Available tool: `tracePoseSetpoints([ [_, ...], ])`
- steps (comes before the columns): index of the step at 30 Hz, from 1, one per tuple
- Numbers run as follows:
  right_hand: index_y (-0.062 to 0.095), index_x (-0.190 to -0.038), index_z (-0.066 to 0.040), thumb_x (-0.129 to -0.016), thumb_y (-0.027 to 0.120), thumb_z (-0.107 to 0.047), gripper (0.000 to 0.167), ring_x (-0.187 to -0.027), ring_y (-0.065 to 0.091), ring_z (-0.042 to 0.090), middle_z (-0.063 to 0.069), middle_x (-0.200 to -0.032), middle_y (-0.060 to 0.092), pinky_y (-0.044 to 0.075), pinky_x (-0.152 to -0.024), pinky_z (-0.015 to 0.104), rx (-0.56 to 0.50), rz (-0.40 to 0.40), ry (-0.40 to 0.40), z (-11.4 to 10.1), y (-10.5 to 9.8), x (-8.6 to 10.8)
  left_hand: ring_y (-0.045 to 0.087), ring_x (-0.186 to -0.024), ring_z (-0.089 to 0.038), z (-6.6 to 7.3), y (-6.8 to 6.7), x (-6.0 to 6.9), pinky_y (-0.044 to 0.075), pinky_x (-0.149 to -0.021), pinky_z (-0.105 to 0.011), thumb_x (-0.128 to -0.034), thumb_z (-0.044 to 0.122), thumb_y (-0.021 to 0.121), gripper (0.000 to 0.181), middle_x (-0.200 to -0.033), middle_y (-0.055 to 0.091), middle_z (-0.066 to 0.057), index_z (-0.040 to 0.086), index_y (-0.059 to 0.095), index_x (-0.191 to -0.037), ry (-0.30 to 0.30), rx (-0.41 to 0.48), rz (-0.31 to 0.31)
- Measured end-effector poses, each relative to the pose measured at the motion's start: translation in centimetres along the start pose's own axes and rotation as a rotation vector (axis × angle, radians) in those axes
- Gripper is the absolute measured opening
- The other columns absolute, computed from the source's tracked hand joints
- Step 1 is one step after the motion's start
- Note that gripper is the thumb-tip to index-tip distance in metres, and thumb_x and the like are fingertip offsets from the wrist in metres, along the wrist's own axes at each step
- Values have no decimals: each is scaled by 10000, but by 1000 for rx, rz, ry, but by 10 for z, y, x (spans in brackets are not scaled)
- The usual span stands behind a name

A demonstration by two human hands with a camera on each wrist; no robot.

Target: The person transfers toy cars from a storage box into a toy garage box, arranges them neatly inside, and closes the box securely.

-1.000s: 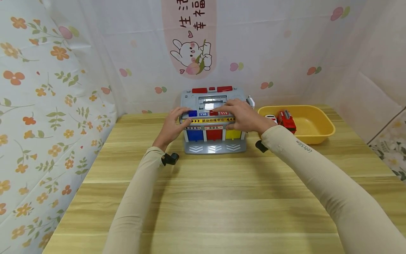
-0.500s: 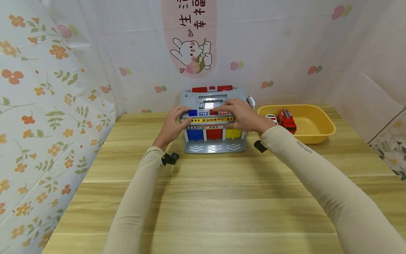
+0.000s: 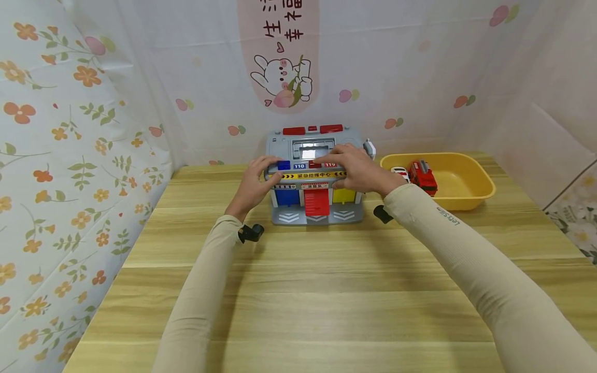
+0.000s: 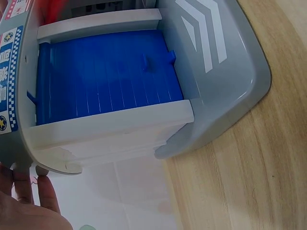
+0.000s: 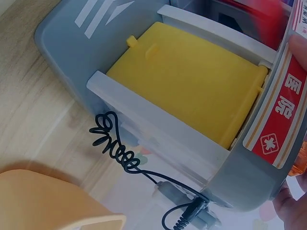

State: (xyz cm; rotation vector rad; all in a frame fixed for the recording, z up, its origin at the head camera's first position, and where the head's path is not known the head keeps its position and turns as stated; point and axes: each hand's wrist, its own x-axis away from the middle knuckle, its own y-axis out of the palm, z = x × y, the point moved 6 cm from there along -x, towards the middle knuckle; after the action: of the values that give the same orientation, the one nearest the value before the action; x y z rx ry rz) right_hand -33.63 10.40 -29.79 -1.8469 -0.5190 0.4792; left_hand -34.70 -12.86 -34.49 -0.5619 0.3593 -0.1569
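Observation:
A grey toy emergency station (image 3: 345,137) stands at the table's back. My left hand (image 3: 254,186) grips its front left roof edge, fingertips at the blue button (image 3: 283,166) and thumb below on the front. My right hand (image 3: 356,168) holds the right side of that edge, with the index finger on the red button (image 3: 314,164) and the thumb at the front. The middle red door (image 3: 316,203) is swung outward, blurred in the wrist views. The blue door (image 4: 105,72) and yellow door (image 5: 182,81) are closed.
A yellow tub (image 3: 466,202) right of the station holds a red toy truck (image 3: 423,178) and a white toy vehicle (image 3: 400,173). A black coiled cord (image 5: 120,153) hangs along the station's right side. A patterned cloth (image 3: 200,140) hangs behind.
The middle red door has swung outward from its closed position within the last half second. Both hands stay in the same place on the station.

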Motion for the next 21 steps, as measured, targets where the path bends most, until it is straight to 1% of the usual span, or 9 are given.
tracePoseSetpoints([
  [8, 551, -1445, -285, -820, 823, -173, 691, -1339, 396, 358, 154, -1440, 517, 307, -1142, 597, 4, -1, -1, 1, 1, 0, 384, -1362, -254, 2, 0, 0, 345, -1154, -549, -991, 290, 603, 374, -1453, 536, -50, 163, 619, -1342, 13, -8, 1],
  [21, 551, -1442, -288, -817, 828, -187, 691, -1340, 404, 358, 147, -1433, 529, 307, -1151, 602, 1, 1, -16, 1, 1, -1, 387, -1346, -266, 1, 1, 0, 354, -1145, -556, -983, 298, 603, 388, -1462, 527, -64, 154, 618, -1344, 8, -11, 4],
])
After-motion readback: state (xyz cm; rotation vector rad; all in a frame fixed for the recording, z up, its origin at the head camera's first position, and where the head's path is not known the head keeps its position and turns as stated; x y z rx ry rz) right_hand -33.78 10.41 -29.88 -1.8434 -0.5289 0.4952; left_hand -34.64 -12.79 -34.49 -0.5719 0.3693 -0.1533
